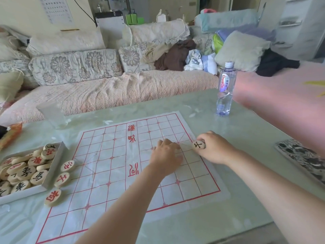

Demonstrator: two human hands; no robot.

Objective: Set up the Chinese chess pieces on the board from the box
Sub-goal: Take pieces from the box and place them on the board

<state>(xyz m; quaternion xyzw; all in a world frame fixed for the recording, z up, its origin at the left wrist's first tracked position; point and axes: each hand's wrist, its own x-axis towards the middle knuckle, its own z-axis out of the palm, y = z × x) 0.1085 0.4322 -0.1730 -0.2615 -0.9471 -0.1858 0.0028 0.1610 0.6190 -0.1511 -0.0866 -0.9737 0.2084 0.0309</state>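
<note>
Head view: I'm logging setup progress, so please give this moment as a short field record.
board: white paper sheet with red grid, flat on the pale green table
box: white shallow cardboard box at the board's left edge, holding many round wooden pieces
pieces out of box: three red-marked wooden discs along the left edge
right hand: holds a black-marked wooden disc at the right edge
left hand: rests on the board, contents hidden
other: clear plastic water bottle

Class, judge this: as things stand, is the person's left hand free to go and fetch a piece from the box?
Probably yes: the left hand rests flat on the board, and nothing lies between it and the open box.
</note>
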